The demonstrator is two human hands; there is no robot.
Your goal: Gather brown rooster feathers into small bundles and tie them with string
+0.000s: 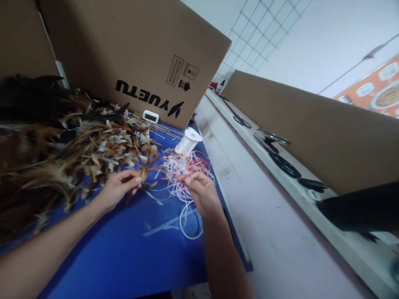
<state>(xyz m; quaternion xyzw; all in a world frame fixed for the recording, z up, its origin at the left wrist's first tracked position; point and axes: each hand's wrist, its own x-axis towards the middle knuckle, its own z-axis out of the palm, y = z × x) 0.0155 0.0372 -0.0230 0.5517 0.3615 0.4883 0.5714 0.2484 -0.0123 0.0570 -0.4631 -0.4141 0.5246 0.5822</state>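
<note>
My left hand [123, 187] is closed on a small bunch of brown feathers [146, 168], pinched between thumb and fingers above the blue table [134, 245]. To its right, my right hand [201, 189] makes a pinch near a heap of white and red ribbon strips [183, 164]. What lies between those fingertips, if anything, is too small to make out. Behind the heap stands a white spool [188, 141]. A large pile of brown, black and white feathers [93, 143] spreads over the table's left side, beside my left hand.
A cardboard box [131, 54] rises at the back, with a small white digital display [151, 116] and thin sticks [168, 131] before it. On the right, a white ledge [258, 145] carries scissors [241, 120] and several dark tools. A white cord loop [190, 238] lies near my right wrist.
</note>
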